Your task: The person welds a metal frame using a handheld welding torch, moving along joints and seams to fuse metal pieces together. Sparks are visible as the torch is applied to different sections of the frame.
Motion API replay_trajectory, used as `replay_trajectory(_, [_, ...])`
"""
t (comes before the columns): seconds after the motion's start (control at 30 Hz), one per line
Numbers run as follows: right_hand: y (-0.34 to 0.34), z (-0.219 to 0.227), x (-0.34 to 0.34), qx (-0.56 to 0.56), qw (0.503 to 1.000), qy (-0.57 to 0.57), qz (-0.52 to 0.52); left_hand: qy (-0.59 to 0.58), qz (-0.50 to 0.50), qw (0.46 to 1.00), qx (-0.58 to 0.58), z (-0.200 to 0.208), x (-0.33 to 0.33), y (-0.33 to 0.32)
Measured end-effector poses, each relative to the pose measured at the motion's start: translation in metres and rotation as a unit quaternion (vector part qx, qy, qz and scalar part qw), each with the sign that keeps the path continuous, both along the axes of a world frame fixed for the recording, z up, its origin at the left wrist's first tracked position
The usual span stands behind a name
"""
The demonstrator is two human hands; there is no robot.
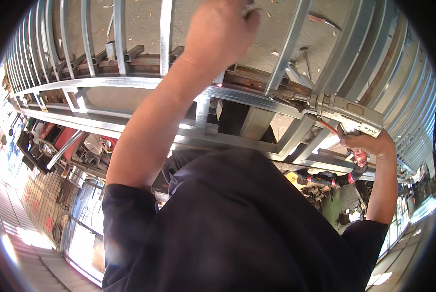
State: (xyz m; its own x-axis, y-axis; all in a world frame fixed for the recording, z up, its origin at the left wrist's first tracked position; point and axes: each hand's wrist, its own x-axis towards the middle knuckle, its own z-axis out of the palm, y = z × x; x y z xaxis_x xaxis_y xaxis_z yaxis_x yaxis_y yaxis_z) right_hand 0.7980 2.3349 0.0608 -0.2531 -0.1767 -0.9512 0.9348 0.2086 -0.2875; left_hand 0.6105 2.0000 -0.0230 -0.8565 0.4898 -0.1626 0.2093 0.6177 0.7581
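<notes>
Right hand (369, 143) was closed around the grip of a welding holder (347, 114), tip resting on the rusty joint of the steel frame (130, 82) near centre. Left hand (220, 31) was clenched on a small metal piece (251, 7), pressed to an upright bar. Best approach, I'd judge: brace the left hand firm and hold the tip steady on the seam.

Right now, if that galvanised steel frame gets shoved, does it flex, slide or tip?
The steel frame probably stays stiff: many cross-bars join its long rails. Likely heavy, since it spans most of the view. Sliding seems unlikely, as it rests across dark bars. The right hand grips a welding holder at it.
</notes>
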Motion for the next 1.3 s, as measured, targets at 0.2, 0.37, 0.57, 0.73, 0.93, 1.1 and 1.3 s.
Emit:
replay_trajectory(0.2, [0.023, -0.014, 0.015, 0.026, 0.998, 0.024, 0.057, -0.193, -0.104, 0.968, -0.122, -0.017, 0.025, 0.055])
replay_trajectory(0.37, [0.016, -0.026, 0.003, -0.028, 0.996, 0.001, 0.082, -0.231, -0.088, 0.966, -0.078, -0.024, 0.025, 0.054])
replay_trajectory(0.57, [0.026, -0.042, 0.006, -0.068, 0.987, 0.003, 0.143, -0.246, -0.078, 0.963, -0.078, -0.019, 0.026, 0.053])
replay_trajectory(0.73, [0.031, -0.042, 0.009, -0.067, 0.987, 0.002, 0.147, -0.273, -0.074, 0.957, -0.066, -0.017, 0.023, 0.054])
replay_trajectory(0.93, [0.02, -0.033, 0.011, -0.065, 0.99, 0.055, 0.115, -0.273, -0.082, 0.954, -0.089, -0.009, 0.02, 0.057])
replay_trajectory(1.1, [0.017, -0.032, 0.015, -0.11, 0.987, 0.082, 0.086, -0.317, -0.091, 0.94, -0.093, -0.015, 0.019, 0.057])
replay_trajectory(1.3, [0.006, -0.019, 0.001, -0.116, 0.992, 0.027, 0.034, -0.289, -0.116, 0.945, -0.097, -0.021, 0.021, 0.056])
